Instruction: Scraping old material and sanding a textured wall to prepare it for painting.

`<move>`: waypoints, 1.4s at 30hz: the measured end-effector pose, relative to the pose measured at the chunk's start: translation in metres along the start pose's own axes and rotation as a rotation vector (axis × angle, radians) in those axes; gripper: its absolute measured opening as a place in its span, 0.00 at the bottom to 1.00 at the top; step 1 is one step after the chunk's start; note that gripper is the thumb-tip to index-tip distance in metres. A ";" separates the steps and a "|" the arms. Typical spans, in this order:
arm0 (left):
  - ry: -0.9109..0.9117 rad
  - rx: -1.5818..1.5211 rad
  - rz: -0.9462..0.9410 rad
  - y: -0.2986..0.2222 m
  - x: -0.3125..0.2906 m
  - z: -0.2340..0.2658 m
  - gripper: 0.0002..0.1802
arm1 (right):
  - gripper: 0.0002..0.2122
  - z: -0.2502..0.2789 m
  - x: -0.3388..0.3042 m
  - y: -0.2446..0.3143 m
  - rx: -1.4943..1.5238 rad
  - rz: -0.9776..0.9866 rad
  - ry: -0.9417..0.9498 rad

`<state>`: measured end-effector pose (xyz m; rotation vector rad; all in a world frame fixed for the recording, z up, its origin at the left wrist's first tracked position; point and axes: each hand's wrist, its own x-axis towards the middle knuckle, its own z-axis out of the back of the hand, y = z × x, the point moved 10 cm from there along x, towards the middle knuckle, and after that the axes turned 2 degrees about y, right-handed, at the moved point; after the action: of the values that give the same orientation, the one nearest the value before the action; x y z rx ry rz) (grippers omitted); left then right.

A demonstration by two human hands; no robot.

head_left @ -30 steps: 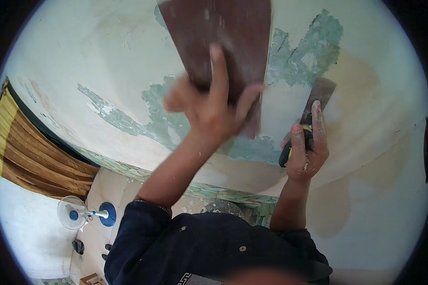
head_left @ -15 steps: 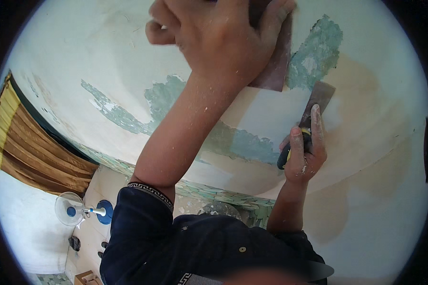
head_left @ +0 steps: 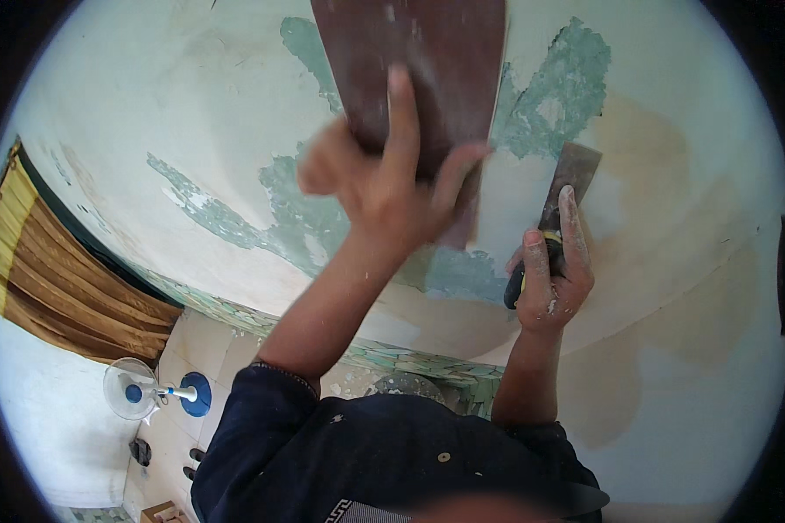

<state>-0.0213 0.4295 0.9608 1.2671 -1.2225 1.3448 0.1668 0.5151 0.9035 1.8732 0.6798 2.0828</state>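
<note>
My left hand [head_left: 388,192] grips a wide, flat brown plastering board [head_left: 436,70], blurred by motion. Its index finger lies stretched along the board's face and the thumb sits by the right edge; whether the board has a handle is hidden. The board is over the wall [head_left: 227,105], and I cannot tell whether it touches it. To the right, my right hand [head_left: 554,283] is closed round the black and yellow handle of a putty knife [head_left: 571,174], two fingers along its stained blade. The blade points up, just below a bare green patch [head_left: 558,91].
Another peeled green patch [head_left: 301,205] runs along the lower wall. Stone-look trim [head_left: 392,357] edges the wall's foot. On the tiled floor at left stand a fan [head_left: 135,390] and an open box [head_left: 161,512], near a brown and yellow curtain [head_left: 78,279].
My left hand has come down towards me with the board, whose face now shows far more. My right hand and the putty knife have shifted slightly left.
</note>
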 end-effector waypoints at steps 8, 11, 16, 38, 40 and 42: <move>-0.223 -0.001 -0.080 -0.028 0.118 0.014 0.45 | 0.23 0.002 -0.001 -0.001 -0.012 -0.033 -0.018; -0.277 -0.001 -0.144 -0.008 0.074 0.006 0.56 | 0.23 0.002 0.000 0.001 -0.007 -0.025 -0.026; 0.064 -0.054 0.079 0.005 -0.047 -0.001 0.48 | 0.22 0.003 0.002 0.002 -0.016 -0.031 -0.038; -0.153 -0.012 -0.150 -0.002 0.033 0.005 0.49 | 0.23 0.000 0.001 0.000 0.017 -0.045 -0.052; -0.004 0.026 -0.070 0.004 -0.011 0.002 0.45 | 0.24 0.001 0.000 -0.004 0.015 -0.053 -0.042; 0.084 0.025 -0.029 0.015 -0.062 0.000 0.46 | 0.24 0.001 -0.001 -0.005 0.014 -0.056 -0.030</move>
<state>-0.0312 0.4291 0.8977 1.2291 -1.1290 1.3821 0.1676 0.5190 0.9008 1.8670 0.7327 2.0161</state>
